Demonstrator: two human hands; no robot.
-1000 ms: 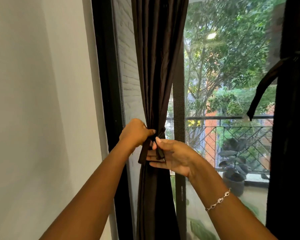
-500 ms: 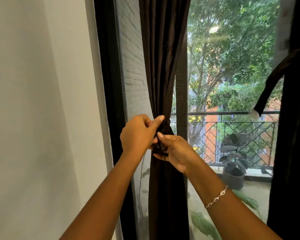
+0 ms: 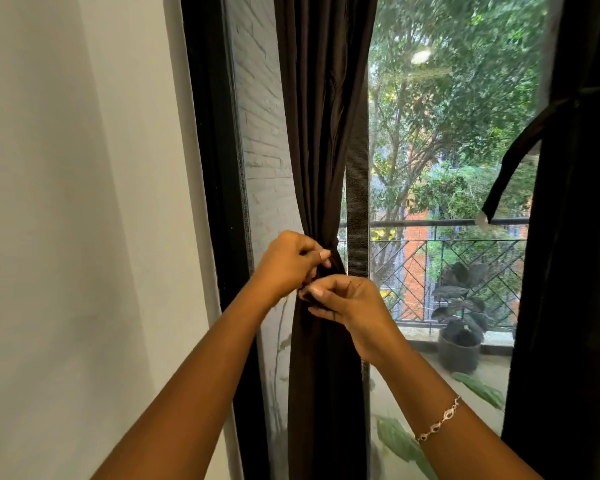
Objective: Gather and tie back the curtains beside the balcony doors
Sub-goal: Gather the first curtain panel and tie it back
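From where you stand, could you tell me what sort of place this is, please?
Most likely a room in a home or flat, at its balcony doors. Dark curtains hang at tall glass, and outside are a metal balcony railing, a potted plant and trees. Both hands work at the curtain's tie.

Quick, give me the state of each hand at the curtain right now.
Left hand: closed, pinching the tie band at the gathered dark curtain.
Right hand: closed, fingers pinching the same tie band just below.
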